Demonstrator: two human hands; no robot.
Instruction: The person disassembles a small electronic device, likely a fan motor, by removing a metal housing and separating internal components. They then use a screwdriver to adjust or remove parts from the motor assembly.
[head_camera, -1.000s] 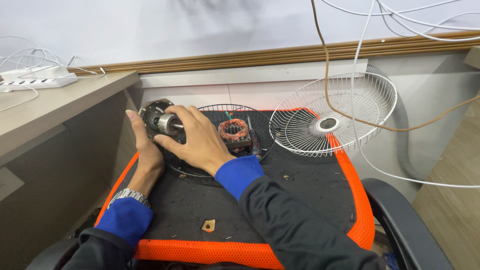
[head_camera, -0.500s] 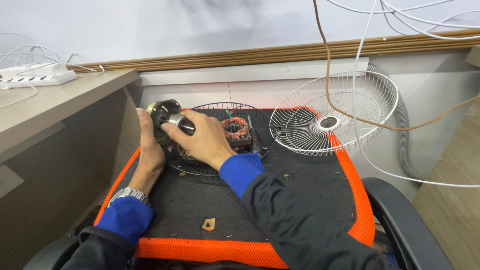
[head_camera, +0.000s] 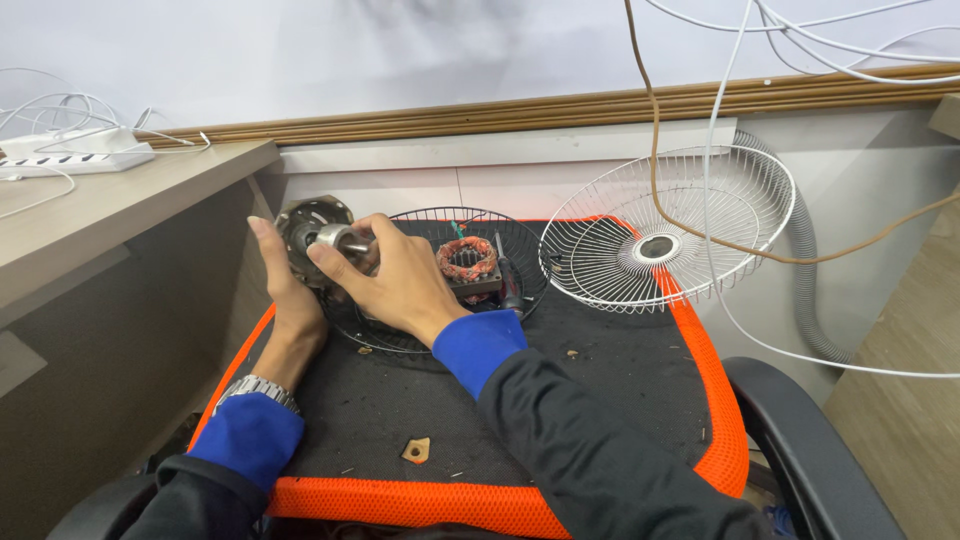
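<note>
— Grey wall and a wooden ledge stood behind the chair seat (head_camera: 640, 400), black mesh with an orange rim. What was in hand?

— A motor housing (head_camera: 305, 232), at ten o'clock on the seat, held up off the mesh. The left hand (head_camera: 283, 290) lay open and flat behind it as a backstop. The right hand (head_camera: 395, 280) was curled around its shaft (head_camera: 342, 238), fingers closed.

— How would it handle?

— Stiff metal, probably heavy for its size. The smooth shaft looked slippery, so the ribbed rim seemed the safer grip.

— Room to move?

— Tight. A desk (head_camera: 110, 215) pressed in at nine o'clock. The dark grille (head_camera: 420, 330) lay under the hands, with the stator (head_camera: 467, 262) and a screwdriver (head_camera: 505, 275) on it. The white grille (head_camera: 668, 230) leaned at two o'clock, cables (head_camera: 715, 150) hanging across it. Six o'clock was freer, save a small tan piece (head_camera: 416, 450).
</note>
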